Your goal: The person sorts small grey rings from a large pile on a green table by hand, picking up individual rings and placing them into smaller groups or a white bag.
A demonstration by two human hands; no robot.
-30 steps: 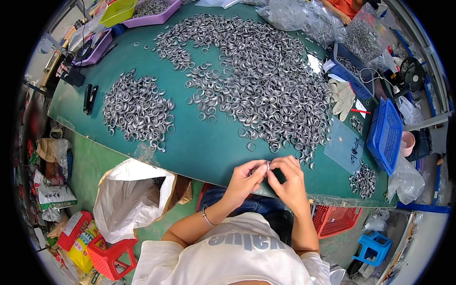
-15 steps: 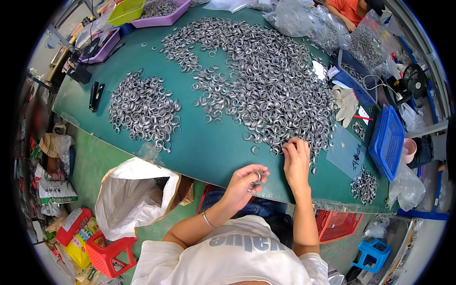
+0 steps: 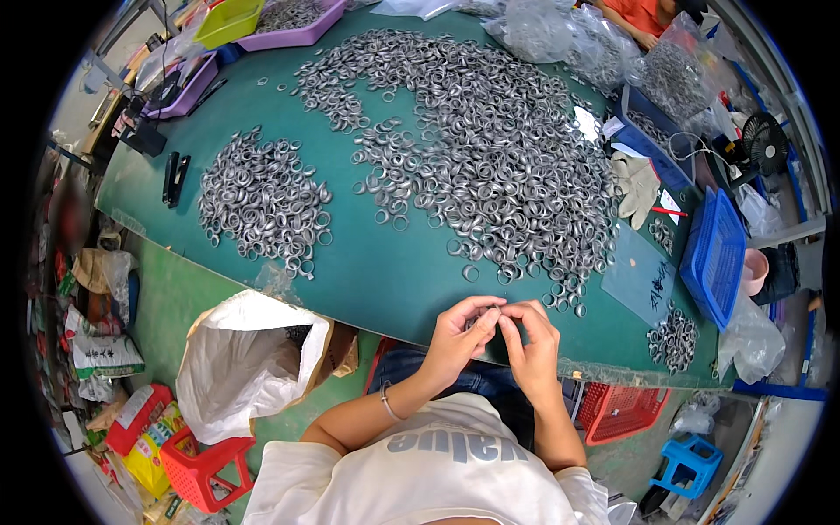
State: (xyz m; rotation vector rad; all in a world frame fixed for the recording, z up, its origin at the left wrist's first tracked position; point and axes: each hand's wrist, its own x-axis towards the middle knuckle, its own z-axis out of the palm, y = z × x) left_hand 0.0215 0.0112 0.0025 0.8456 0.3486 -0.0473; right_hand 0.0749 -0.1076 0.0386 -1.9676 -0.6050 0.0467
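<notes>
The left hand [image 3: 455, 339] curls round grey metal rings [image 3: 473, 322] over the near edge of the table [image 3: 385, 293], the right hand [image 3: 532, 341] meeting it fingertip to fingertip, its grip hidden from me; a light pinch, kept above the tabletop, should suit best.

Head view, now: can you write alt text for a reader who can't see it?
A person's left hand, holding something small, grey and mostly hidden, meets the right hand at the near edge of a green table. Beyond lies a large heap of grey rings, with a smaller heap to the left.
</notes>
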